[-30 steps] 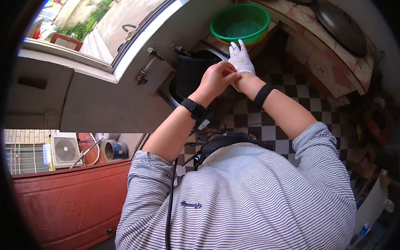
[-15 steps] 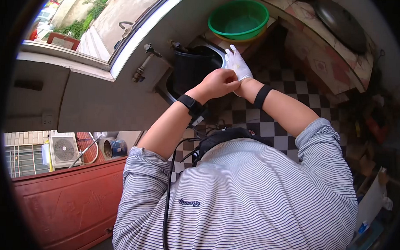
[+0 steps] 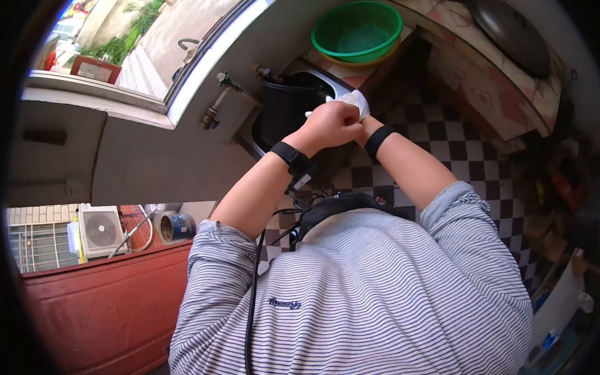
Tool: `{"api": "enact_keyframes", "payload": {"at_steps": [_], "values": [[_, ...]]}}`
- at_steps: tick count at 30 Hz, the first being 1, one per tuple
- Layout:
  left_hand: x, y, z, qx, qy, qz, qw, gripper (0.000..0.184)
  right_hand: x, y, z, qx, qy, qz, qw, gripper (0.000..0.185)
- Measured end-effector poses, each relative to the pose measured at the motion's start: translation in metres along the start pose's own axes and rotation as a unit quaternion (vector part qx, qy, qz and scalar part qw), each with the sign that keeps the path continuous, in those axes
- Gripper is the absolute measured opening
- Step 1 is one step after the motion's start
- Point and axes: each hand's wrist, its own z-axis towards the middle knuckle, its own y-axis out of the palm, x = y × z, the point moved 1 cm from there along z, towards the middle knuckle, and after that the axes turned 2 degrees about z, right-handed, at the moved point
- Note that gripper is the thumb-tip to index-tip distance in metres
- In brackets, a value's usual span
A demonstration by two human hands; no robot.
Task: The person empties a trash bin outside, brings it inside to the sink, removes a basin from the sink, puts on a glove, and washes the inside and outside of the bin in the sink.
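My left hand (image 3: 330,124), bare and with a black band on its wrist, pinches the cuff of a white glove (image 3: 358,102) at my right wrist. The glove is worn on my right hand (image 3: 362,110), which is turned with its fingers toward the left. Much of it lies behind my left hand; two white fingertips show apart beyond the knuckles. A black wristband (image 3: 379,141) sits on my right forearm, below the glove. Just past both hands stands a black bucket (image 3: 286,111) in a metal sink (image 3: 249,141).
A green basin (image 3: 356,32) sits on the tiled counter behind the sink. A large dark lid (image 3: 510,37) lies on the right-hand counter. Taps (image 3: 218,99) stick out of the left wall below a window. A black cable (image 3: 251,305) hangs down my shirt.
My gloved right hand has turned from fingers pointing up and away to fingers pointing left, partly behind my left hand. My left hand keeps its pinch at the cuff.
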Motion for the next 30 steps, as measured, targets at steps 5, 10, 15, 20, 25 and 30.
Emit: {"api": "enact_keyframes", "payload": {"at_steps": [5,10,15,20,25,30], "values": [[-0.006,-0.002,0.006,0.03,0.053,0.14,0.988,0.012,0.001,0.009,0.002,0.067,0.048,0.062,0.995,0.042],[-0.002,0.004,0.017,0.059,-0.011,0.379,0.923,0.021,0.007,-0.029,-0.004,-0.141,0.06,0.047,0.987,0.05],[0.001,0.007,0.015,-0.101,-0.133,0.424,0.89,0.018,0.016,-0.024,0.002,-0.11,0.147,0.007,0.983,0.05],[-0.001,0.02,0.008,-0.181,-0.124,0.354,0.909,0.021,0.024,-0.008,-0.002,-0.081,0.176,0.1,0.976,0.056],[-0.026,0.039,0.01,-0.19,-0.071,0.288,0.936,0.029,0.024,-0.018,0.001,-0.159,0.225,0.31,0.91,0.077],[-0.015,0.002,0.002,-0.216,-0.214,0.136,0.943,0.032,0.007,0.011,0.025,-0.223,0.275,0.407,0.842,0.079]]}}
